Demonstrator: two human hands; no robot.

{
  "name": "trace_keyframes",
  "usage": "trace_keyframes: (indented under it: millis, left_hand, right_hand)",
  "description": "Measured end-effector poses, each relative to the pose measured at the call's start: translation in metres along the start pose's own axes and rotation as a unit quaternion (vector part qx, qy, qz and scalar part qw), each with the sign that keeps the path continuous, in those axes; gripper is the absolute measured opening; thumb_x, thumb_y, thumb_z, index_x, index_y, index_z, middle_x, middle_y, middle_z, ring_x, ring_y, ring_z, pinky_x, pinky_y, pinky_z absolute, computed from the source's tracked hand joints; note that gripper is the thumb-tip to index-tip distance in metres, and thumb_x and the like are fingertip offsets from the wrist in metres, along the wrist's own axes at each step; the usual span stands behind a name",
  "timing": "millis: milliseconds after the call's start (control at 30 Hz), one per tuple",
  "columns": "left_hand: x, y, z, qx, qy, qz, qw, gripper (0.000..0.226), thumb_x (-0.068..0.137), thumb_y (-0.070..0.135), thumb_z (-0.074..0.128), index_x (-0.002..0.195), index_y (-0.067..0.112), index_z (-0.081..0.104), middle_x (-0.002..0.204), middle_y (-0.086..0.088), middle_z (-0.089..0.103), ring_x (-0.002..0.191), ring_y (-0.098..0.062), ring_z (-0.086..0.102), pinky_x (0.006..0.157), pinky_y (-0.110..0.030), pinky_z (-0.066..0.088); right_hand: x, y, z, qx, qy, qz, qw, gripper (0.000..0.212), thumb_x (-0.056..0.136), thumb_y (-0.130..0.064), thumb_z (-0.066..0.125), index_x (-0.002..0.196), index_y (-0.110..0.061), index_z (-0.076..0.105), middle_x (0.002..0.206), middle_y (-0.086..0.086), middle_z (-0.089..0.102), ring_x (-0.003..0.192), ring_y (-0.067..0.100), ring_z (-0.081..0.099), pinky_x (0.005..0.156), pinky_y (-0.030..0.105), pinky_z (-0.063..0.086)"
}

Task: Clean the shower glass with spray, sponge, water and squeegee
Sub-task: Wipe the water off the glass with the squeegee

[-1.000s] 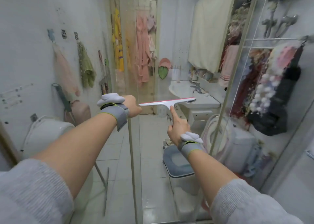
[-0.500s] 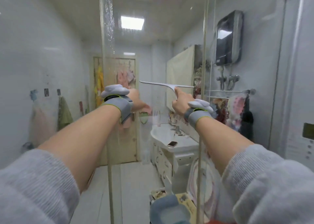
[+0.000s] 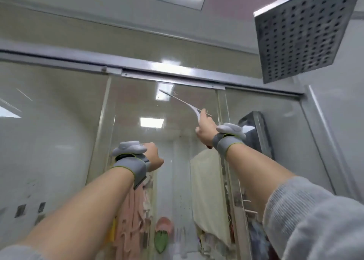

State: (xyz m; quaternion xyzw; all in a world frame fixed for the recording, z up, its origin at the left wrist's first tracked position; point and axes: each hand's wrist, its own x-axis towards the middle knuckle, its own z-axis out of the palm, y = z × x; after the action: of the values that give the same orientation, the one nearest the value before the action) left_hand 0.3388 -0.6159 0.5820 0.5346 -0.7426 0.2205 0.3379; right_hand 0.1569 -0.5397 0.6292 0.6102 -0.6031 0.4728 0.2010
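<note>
My right hand [image 3: 204, 127] grips the handle of a white squeegee [image 3: 182, 102], raised high against the shower glass [image 3: 137, 106]. Its blade slants up to the left, its far end just under the metal top rail [image 3: 169, 74]. My left hand [image 3: 154, 158] is lower and to the left, close to the glass near the edge of the sliding panel. Its fingers are hidden behind the hand, so what it holds does not show. Both wrists wear grey bands with white pods.
A square metal shower head [image 3: 303, 31] hangs overhead at the upper right. Through the glass hang pink clothes [image 3: 134, 210], a cream towel [image 3: 206, 190] and a dark water heater [image 3: 254, 129]. A ceiling vent and light panels are above.
My view has tilted sharply upward. The right hand has lifted the squeegee from mid-height to the top of the glass, and the blade now slants. The left hand rose too.
</note>
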Motion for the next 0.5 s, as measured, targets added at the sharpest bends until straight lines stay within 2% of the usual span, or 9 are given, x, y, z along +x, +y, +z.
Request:
trace_keyframes:
  millis: [100,167,233,300,400,500]
  left_hand:
    - [0.032,0.011,-0.007,0.010,0.023,0.000,1.000,0.030,0.073,0.035,0.047,0.052,0.014,0.043,0.053,-0.002,0.041,0.053,-0.021,0.040,0.055,-0.026,0.034]
    - [0.054,0.023,-0.010,0.005,0.053,-0.013,0.999,0.033,0.078,0.035,0.048,0.053,0.014,0.042,0.054,-0.002,0.041,0.055,-0.020,0.041,0.056,-0.027,0.033]
    - [0.069,0.028,-0.016,0.007,0.065,-0.012,0.998,0.035,0.081,0.034,0.050,0.054,0.014,0.041,0.056,-0.002,0.043,0.057,-0.020,0.043,0.058,-0.027,0.036]
    - [0.085,0.038,-0.016,0.005,0.074,-0.015,0.997,0.036,0.082,0.035,0.051,0.055,0.014,0.043,0.058,-0.002,0.046,0.059,-0.022,0.047,0.062,-0.028,0.041]
    - [0.098,0.046,-0.017,0.023,0.071,-0.012,0.997,0.034,0.082,0.037,0.049,0.057,0.015,0.046,0.060,-0.002,0.048,0.061,-0.022,0.047,0.063,-0.029,0.041]
    - [0.105,0.054,-0.018,0.028,0.068,-0.010,0.997,0.032,0.085,0.036,0.049,0.060,0.015,0.048,0.065,-0.003,0.051,0.064,-0.022,0.050,0.066,-0.029,0.044]
  right_hand:
    - [0.036,0.004,-0.018,0.013,0.082,-0.022,0.996,0.065,0.097,-0.007,0.036,0.152,-0.022,0.006,0.140,0.019,0.030,0.105,0.037,0.048,0.090,0.041,0.040]
    - [0.061,0.012,-0.025,-0.006,0.123,-0.035,0.992,0.063,0.094,-0.002,0.039,0.150,-0.018,0.015,0.135,0.017,0.033,0.089,0.031,0.043,0.078,0.035,0.034]
    - [0.075,0.012,-0.030,-0.012,0.131,-0.029,0.991,0.053,0.093,-0.001,0.040,0.142,-0.013,0.027,0.131,0.017,0.037,0.085,0.030,0.041,0.074,0.033,0.030]
    - [0.093,0.019,-0.030,-0.018,0.143,-0.027,0.989,0.046,0.094,-0.003,0.041,0.138,-0.010,0.031,0.132,0.017,0.038,0.090,0.034,0.047,0.074,0.032,0.030]
    - [0.111,0.024,-0.030,-0.040,0.137,-0.015,0.990,0.045,0.095,-0.007,0.043,0.139,-0.008,0.031,0.136,0.018,0.037,0.109,0.038,0.052,0.077,0.034,0.033]
    - [0.123,0.030,-0.027,-0.059,0.119,0.001,0.991,0.050,0.095,-0.012,0.045,0.142,-0.007,0.027,0.138,0.020,0.036,0.117,0.041,0.050,0.090,0.039,0.040]
